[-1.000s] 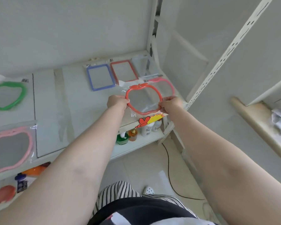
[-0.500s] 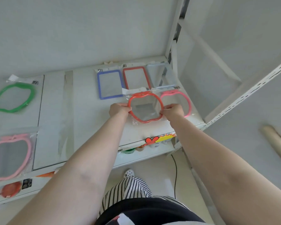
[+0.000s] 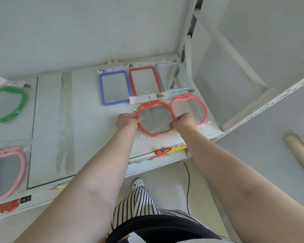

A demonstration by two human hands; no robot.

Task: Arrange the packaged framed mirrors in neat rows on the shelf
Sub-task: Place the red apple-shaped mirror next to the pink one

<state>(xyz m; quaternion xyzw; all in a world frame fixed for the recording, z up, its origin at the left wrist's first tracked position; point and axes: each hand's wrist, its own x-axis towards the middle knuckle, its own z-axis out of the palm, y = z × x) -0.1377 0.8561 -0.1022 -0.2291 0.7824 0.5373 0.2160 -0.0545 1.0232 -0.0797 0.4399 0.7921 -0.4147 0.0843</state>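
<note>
Both hands — left hand (image 3: 126, 121) and right hand (image 3: 183, 122) gripping its sides — have brought the red mirror (image 3: 154, 120) down from the shelf (image 3: 88, 95) edge to lie beside the pink mirror (image 3: 189, 109) — second row growing.

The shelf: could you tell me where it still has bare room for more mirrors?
The widest bare patch on the shelf lies between the green mirror and the blue mirror, running forward to the front edge. The right end is crowded: three rectangular mirrors behind, with the red apple mirror and pink apple mirror in front.
</note>
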